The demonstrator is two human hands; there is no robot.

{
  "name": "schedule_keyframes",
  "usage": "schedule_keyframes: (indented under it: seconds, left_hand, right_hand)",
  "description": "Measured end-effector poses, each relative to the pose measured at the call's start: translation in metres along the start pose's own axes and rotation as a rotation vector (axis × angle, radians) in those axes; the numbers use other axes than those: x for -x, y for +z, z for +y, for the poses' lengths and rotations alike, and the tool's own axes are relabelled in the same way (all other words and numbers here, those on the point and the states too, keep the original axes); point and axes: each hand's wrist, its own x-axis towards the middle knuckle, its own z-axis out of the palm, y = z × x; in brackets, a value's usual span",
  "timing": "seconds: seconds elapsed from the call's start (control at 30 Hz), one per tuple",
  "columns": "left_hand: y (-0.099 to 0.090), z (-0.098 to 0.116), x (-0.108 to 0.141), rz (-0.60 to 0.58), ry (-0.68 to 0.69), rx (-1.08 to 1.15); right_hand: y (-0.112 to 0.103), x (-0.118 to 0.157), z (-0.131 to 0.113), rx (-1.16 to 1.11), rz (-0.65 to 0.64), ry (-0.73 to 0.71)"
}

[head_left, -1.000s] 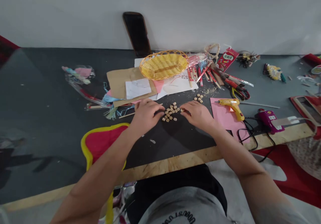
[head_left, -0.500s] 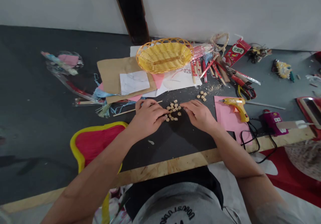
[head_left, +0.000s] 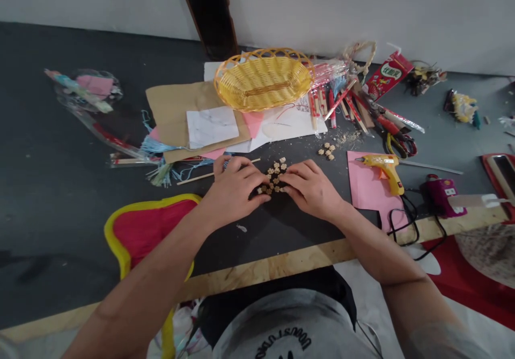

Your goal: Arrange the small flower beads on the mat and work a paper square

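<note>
Several small, pale brown flower-shaped pieces [head_left: 277,170] lie in a loose cluster on the dark tabletop. My left hand [head_left: 237,184] rests at the cluster's left edge, fingers bent and thumb apart from the index finger. From the other side my right hand [head_left: 311,187] touches the pieces with its fingertips, thumb held away from the fingers. Neither hand appears to have lifted a piece, though the fingers partly hide some. A smaller group of the same flower pieces [head_left: 326,151] sits beyond my right hand.
A yellow woven basket [head_left: 263,82] stands on papers at the back. Right of my hands, a yellow glue gun [head_left: 384,168] lies on pink paper [head_left: 358,187], near a purple power adapter [head_left: 444,195]. A pink, yellow-edged fabric piece [head_left: 148,230] lies under my left forearm.
My right hand has moved left, against the flower pieces, and the cluster is drawn closer together between both hands. The camera view has shifted slightly.
</note>
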Motion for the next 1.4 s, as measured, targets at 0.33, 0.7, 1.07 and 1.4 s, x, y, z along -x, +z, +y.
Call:
schedule_keyframes:
  seconds: [0.33,0.7,1.07,1.4]
  left_hand:
    - [-0.001,-0.005,0.002,-0.025,-0.005,-0.039]
    - [-0.001,0.0,0.001,0.021,-0.028,-0.035]
    - [-0.005,-0.001,0.001,-0.006,-0.084,-0.017]
    - [-0.002,-0.005,0.001,0.034,-0.089,-0.055]
  right_hand:
    - [-0.003,0.002,0.004,0.048,0.078,0.034]
    - [-0.004,0.003,-0.001,0.104,-0.004,0.03]
    - [0.003,0.0,0.006,0.062,0.073,0.045]
    - [0.006,-0.001,-0.004,0.117,0.054,0.056]
